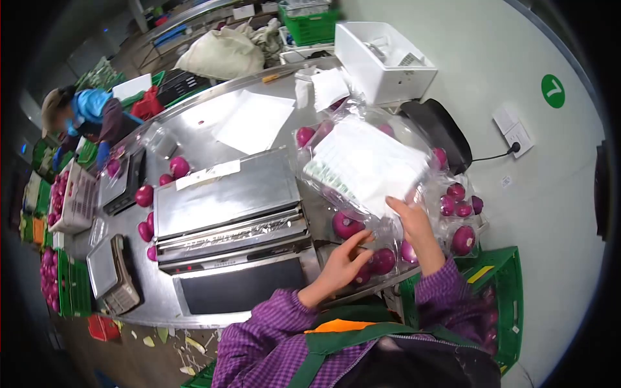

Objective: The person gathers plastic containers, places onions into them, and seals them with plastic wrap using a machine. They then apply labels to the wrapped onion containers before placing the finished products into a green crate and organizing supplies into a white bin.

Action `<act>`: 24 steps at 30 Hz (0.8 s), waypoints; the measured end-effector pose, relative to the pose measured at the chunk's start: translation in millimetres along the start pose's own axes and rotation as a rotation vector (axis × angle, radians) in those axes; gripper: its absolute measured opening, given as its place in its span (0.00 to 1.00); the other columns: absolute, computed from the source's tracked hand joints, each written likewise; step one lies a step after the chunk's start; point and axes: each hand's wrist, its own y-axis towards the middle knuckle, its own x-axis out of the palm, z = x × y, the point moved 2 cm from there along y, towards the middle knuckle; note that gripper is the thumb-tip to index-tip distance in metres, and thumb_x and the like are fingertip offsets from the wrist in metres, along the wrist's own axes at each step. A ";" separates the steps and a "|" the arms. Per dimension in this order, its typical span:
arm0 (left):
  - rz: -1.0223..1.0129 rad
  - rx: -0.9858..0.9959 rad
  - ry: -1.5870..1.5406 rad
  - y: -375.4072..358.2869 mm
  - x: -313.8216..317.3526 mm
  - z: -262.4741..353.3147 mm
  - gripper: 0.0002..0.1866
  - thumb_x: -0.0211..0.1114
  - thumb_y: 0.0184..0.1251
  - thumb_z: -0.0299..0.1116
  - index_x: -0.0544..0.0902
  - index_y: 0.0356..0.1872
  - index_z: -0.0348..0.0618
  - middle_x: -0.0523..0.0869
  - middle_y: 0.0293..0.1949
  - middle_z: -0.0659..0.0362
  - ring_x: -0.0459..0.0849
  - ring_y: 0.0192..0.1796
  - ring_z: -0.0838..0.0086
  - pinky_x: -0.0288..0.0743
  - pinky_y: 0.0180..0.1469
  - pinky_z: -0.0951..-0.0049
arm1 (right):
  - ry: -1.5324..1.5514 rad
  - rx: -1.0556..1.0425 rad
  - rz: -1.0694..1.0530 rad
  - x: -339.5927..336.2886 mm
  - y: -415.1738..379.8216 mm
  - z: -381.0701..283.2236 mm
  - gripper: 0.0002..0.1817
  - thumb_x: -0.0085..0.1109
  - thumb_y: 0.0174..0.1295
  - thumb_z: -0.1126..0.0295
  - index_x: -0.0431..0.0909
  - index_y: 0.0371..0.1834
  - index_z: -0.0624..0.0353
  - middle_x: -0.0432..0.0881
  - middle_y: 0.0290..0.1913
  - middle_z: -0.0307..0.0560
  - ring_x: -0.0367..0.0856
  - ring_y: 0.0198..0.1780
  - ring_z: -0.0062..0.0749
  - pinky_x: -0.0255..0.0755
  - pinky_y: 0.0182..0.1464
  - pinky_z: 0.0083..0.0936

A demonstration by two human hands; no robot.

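Observation:
My left hand (341,268) hovers over the front of the steel table, thumb and index finger apart, nothing visible in it. Just past its fingertips lies a red onion (348,224), and more red onions (383,260) sit beside it. My right hand (414,223) has its thumb over the near edge of a white sheet (372,161), its other fingers partly hidden. Green print shows along the sheet's left edge. Under and around it is clear plastic film (427,152) with red onions.
A film wrapping machine (226,194) stands left of my hands. Further left are scales (107,265), a crate of onions (74,200) and a co-worker (97,116). A white foam box (394,77) and a black device (440,132) stand near the wall; a green crate (511,291) is at right.

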 end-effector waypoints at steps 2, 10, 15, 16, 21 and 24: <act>-0.019 -0.104 0.019 -15.0 -11.6 -7.4 0.22 0.58 0.69 0.26 0.69 0.63 0.37 0.80 0.54 0.57 0.78 0.52 0.78 0.72 0.55 0.77 | -0.204 -0.203 -0.110 14.3 29.1 -22.3 0.24 0.61 0.59 0.70 0.71 0.57 0.69 0.78 0.52 0.50 0.75 0.53 0.31 0.68 0.56 0.24; 0.088 -0.351 -0.137 -37.8 -20.3 -13.8 0.20 0.59 0.68 0.25 0.72 0.61 0.35 0.82 0.51 0.56 0.78 0.53 0.78 0.72 0.56 0.77 | -0.377 -0.360 -0.443 85.2 142.7 -100.6 0.32 0.63 0.55 0.71 0.66 0.64 0.67 0.78 0.53 0.49 0.75 0.53 0.29 0.67 0.58 0.25; 0.143 -0.369 -0.108 -9.2 -13.0 -1.9 0.21 0.61 0.68 0.26 0.72 0.61 0.37 0.82 0.52 0.58 0.78 0.52 0.79 0.71 0.56 0.78 | -0.375 -0.410 -0.631 125.9 256.8 -96.3 0.40 0.66 0.55 0.59 0.61 0.65 0.75 0.67 0.65 0.65 0.67 0.65 0.46 0.61 0.66 0.29; 0.138 -0.371 -0.103 -3.1 -11.7 -2.3 0.21 0.61 0.68 0.26 0.72 0.61 0.37 0.82 0.52 0.58 0.78 0.52 0.79 0.71 0.56 0.78 | -0.505 -0.570 -0.527 136.0 278.2 -95.9 0.36 0.66 0.54 0.59 0.67 0.60 0.73 0.73 0.58 0.62 0.72 0.59 0.43 0.65 0.60 0.29; 0.218 -0.424 -0.113 14.1 -11.7 -3.8 0.21 0.60 0.68 0.25 0.72 0.62 0.39 0.82 0.53 0.57 0.77 0.57 0.76 0.67 0.61 0.76 | -1.018 -0.610 -0.377 170.9 369.3 -116.5 0.38 0.66 0.51 0.50 0.71 0.56 0.71 0.78 0.51 0.66 0.76 0.55 0.52 0.69 0.57 0.32; 0.266 -0.445 -0.138 21.5 -14.6 -13.5 0.21 0.60 0.68 0.24 0.72 0.61 0.39 0.82 0.54 0.56 0.77 0.57 0.75 0.67 0.61 0.75 | -1.036 -0.601 -0.212 166.1 394.7 -108.6 0.37 0.66 0.51 0.51 0.69 0.56 0.69 0.77 0.51 0.66 0.75 0.54 0.57 0.69 0.56 0.38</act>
